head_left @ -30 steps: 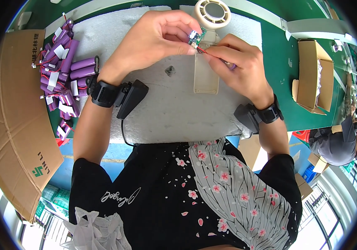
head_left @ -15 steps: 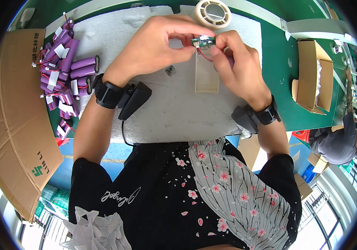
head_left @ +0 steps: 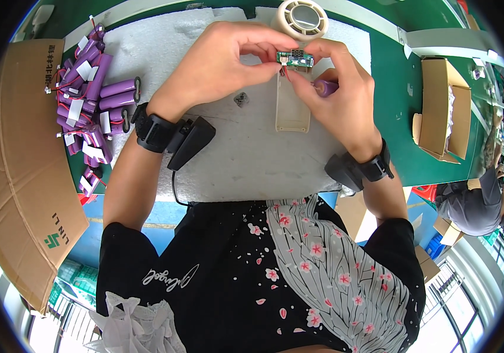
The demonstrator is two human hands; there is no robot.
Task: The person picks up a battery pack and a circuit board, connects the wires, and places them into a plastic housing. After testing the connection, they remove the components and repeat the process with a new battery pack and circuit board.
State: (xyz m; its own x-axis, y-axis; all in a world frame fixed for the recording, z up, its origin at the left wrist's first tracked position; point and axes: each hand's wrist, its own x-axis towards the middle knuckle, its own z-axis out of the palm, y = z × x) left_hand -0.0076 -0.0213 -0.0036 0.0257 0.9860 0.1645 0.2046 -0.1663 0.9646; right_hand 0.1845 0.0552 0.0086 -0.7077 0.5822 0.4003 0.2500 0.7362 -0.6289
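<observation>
A small green circuit board (head_left: 295,60) with a dark digit display is up at the far part of the white foam mat. My left hand (head_left: 216,67) pinches its left end between thumb and fingers. Curled at the board's right end is my right hand (head_left: 349,97), its index finger touching or very near that edge. Within those fingers sits a purple battery cell (head_left: 325,88), seen mostly end-on. Red and dark wires hang from the board's left part. Below the hands a beige open plastic housing (head_left: 292,112) lies on the mat, its upper end partly covered.
A round beige fan head (head_left: 302,20) stands just beyond my hands. Purple battery cells with wires (head_left: 90,88) are heaped at left beside a large cardboard box (head_left: 19,153). At right is an open carton (head_left: 440,112). Another person (head_left: 473,203) works at far right.
The board has shifted slightly right and tipped, so its digit display now shows. My right hand has turned and loosened somewhat, leaving more of the purple battery cell visible.
</observation>
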